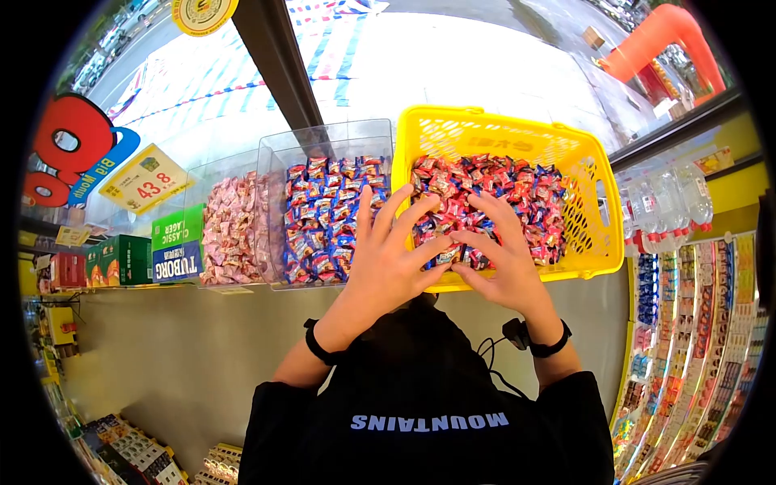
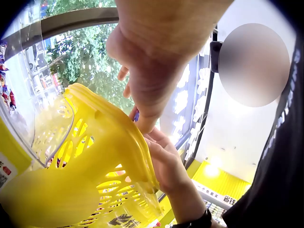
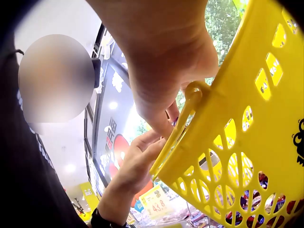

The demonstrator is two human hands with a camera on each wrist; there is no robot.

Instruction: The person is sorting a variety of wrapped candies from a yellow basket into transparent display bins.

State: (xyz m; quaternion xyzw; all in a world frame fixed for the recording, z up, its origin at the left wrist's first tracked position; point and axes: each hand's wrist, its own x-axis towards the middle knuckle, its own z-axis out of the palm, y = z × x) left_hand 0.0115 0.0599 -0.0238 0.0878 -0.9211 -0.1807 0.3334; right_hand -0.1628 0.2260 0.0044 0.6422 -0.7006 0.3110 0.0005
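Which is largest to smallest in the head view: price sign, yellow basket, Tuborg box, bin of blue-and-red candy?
1. Yellow basket
2. Bin of blue-and-red candy
3. Tuborg box and price sign: too alike to rank; the sign is tilted

Shows the right hand (image 3: 164, 71) reaching down beside the rim of a yellow basket (image 3: 228, 104), with a small wrapped sweet (image 3: 175, 122) at the fingertips, just beside the left hand (image 3: 132, 167). Reveals more sweets (image 3: 256, 199) through the basket's lower holes and a price sign (image 3: 156, 203) reading 43.8
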